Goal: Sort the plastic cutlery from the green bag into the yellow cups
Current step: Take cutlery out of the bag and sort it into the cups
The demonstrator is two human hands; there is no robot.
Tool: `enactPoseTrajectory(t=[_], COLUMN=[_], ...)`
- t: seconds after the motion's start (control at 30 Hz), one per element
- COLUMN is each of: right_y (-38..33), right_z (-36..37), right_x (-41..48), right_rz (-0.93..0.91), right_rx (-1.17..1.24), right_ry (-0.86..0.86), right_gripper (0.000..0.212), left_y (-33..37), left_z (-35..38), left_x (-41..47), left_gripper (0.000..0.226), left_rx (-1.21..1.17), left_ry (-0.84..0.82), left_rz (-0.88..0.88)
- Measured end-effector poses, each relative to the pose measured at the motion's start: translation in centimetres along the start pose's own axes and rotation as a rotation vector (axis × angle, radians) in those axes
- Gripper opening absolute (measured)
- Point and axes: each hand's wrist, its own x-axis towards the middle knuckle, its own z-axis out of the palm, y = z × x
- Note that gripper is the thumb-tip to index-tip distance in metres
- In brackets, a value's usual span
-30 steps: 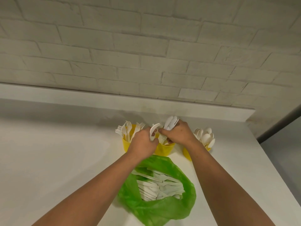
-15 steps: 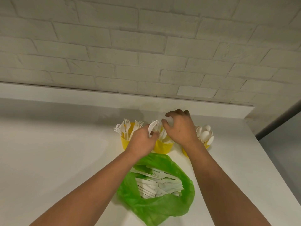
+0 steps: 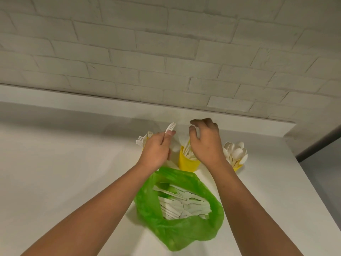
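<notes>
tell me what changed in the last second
The right hand let its bundle of white cutlery go into the middle yellow cup and now hovers over it, open and empty. The left hand, still pinching a fork, edged left, away from that cup. The green bag and the spoon cup stayed put.

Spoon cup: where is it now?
Head view, right of centre: the spoon cup sits just right of the right hand, beyond the green bag.

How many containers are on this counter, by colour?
Yellow: 3 (forks cup, mostly behind the left hand; middle cup; spoons cup)
Green: 1 (bag)
Total: 4
</notes>
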Motion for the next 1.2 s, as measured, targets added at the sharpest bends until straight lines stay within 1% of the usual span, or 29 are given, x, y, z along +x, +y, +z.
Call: enactPoseTrajectory(t=[0.03, 0.1, 0.13, 0.2, 0.27, 0.3, 0.37, 0.43, 0.47, 0.5, 0.57, 0.6, 0.67, 0.73, 0.8, 0.87, 0.9, 0.97, 1.03, 1.07, 1.13, 1.17, 1.2], right_y=[-0.9, -2.5, -2.9, -3.3, -3.2, -3.2, -3.3, -3.8, -4.0, -4.1, -4.2, -4.3, -4.2, -3.9, -3.4, -3.1, -3.2, -3.2, -3.3, -3.5, -3.7, -3.9, -3.9], right_z=[-0.4, -1.0, -1.0, -0.5, 0.4, 0.8, 1.3, 1.5, 1.6, 1.7, 1.8, 2.0, 2.9, 4.4, 6.0, 7.1, 7.3, 7.0, 6.0, 5.2, 3.3, 2.1, 0.8], right_x=[0.0, 0.0, -0.1, -0.3, -0.6, -0.7, -0.8, -0.9, -1.0, -1.0, -0.8, -0.7, -0.3, -0.1, -0.2, -0.8, -1.1, -1.4, -1.7, -1.9, -2.7, -3.3, -4.0], right_rz=[0.018, 0.063, 0.068, 0.077, 0.098, 0.109, 0.127, 0.138, 0.123, 0.082, -0.046, -0.109, -0.194, -0.222, -0.236, -0.276, -0.302, -0.345, -0.324, -0.300, -0.239, -0.193, -0.138], right_rx=[0.128, 0.324, 0.380, 0.474, 0.515, 0.506, 0.501, 0.563, 0.578, 0.560, 0.433, 0.365, 0.276, 0.204, 0.091, -0.071, -0.134, -0.196, -0.167, -0.104, 0.065, 0.147, 0.207], right_ry=[-0.020, -0.146, -0.200, -0.221, -0.158, -0.111, -0.011, 0.074, 0.104, 0.136, 0.190, 0.205, 0.180, 0.075, -0.116, -0.293, -0.322, -0.276, -0.187, -0.145, -0.101, -0.142, -0.241], right_gripper=[0.028, 0.019, 0.016, 0.014, 0.022, 0.024, 0.018, 0.010, 0.008, 0.007, 0.005, 0.005, 0.006, 0.006, 0.009, 0.017, 0.021, 0.026, 0.031, 0.031, 0.022, 0.017, 0.018], left_y=[0.1, 0.3, 0.2, 0.2, -0.3, -0.6, -1.4, -2.2, -2.9, -3.6, -5.1, -5.8, -6.8, -7.4, -7.5, -7.5, -7.5, -7.3, -7.0, -6.6, -5.1, -4.3, -3.5], left_z=[-0.3, -0.8, -0.9, -1.2, -1.7, -2.0, -2.9, -4.0, -4.6, -5.1, -6.0, -6.4, -6.5, -6.3, -6.2, -6.0, -6.0, -6.1, -6.3, -6.4, -6.5, -6.5, -6.4], left_x=[-0.1, -0.4, -0.6, -0.7, -0.6, -0.5, -0.4, -0.3, -0.3, -0.2, -0.1, -0.1, -0.5, -0.9, -1.1, -1.2, -1.2, -1.4, -1.7, -1.9, -3.0, -3.8, -4.8], left_gripper=[0.040, 0.035, 0.036, 0.044, 0.040, 0.033, 0.012, 0.013, 0.014, 0.014, 0.014, 0.014, 0.013, 0.014, 0.016, 0.016, 0.015, 0.015, 0.015, 0.015, 0.013, 0.012, 0.010], left_rx=[-0.004, -0.051, -0.073, -0.083, -0.020, 0.036, 0.046, 0.047, 0.086, 0.151, 0.317, 0.383, 0.471, 0.534, 0.575, 0.590, 0.586, 0.558, 0.514, 0.485, 0.424, 0.398, 0.373], left_ry=[-0.008, -0.046, -0.068, -0.083, -0.059, -0.048, -0.040, -0.011, 0.025, 0.077, 0.184, 0.205, 0.175, 0.130, 0.122, 0.111, 0.105, 0.112, 0.173, 0.221, 0.300, 0.300, 0.253], left_rz=[0.026, 0.050, 0.051, 0.061, 0.107, 0.133, 0.136, 0.137, 0.146, 0.160, 0.169, 0.160, 0.150, 0.161, 0.198, 0.223, 0.227, 0.226, 0.240, 0.253, 0.294, 0.336, 0.394])
